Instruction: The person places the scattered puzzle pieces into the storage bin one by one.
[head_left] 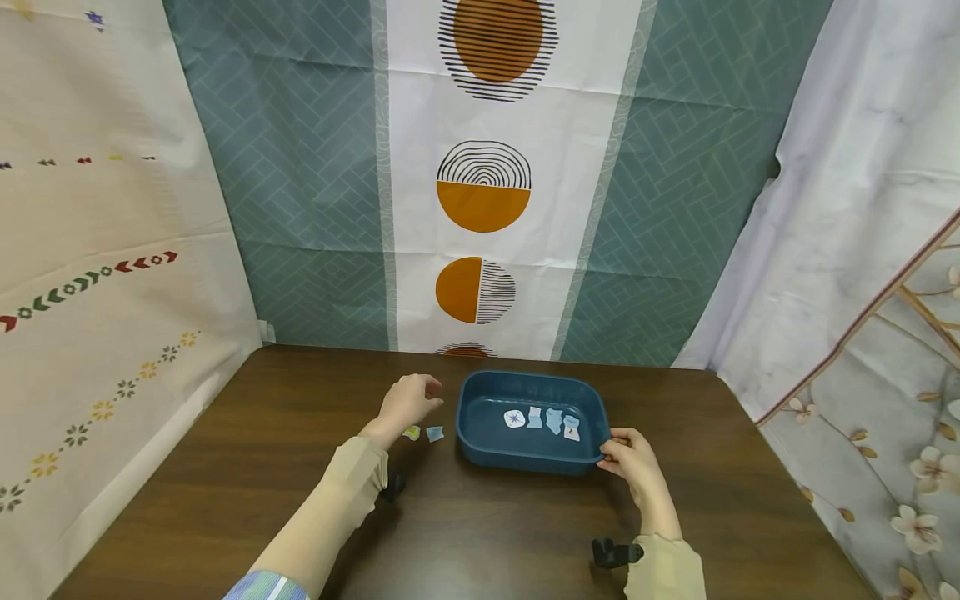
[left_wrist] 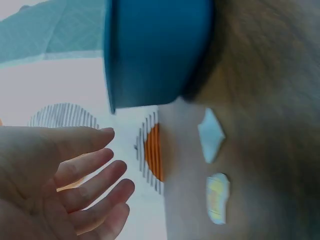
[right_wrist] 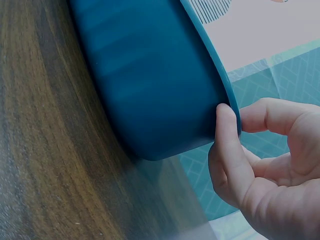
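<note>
A blue rectangular tray (head_left: pixel 480 457) stands on the table, with several small paper-like pieces inside, among them a white one with a star mark (head_left: pixel 514 418). The right hand (head_left: pixel 633 458) pinches the tray's right rim between thumb and fingers, also plain in the right wrist view (right_wrist: pixel 280 155). To the left of the tray, the left hand (head_left: pixel 406 407) hovers above the table, fingers relaxed and holding nothing (left_wrist: pixel 85 180). Beneath and beside it lie a light blue piece (head_left: pixel 435 433) and a yellow-patterned piece (head_left: pixel 412 432).
The brown wooden table (head_left: pixel 300 467) reaches a patterned hanging cloth (head_left: pixel 315 208) at its back edge. Further cloths hang at the left (head_left: pixel 112 333) and right (head_left: pixel 847 292). Dark straps with small devices sit at both wrists.
</note>
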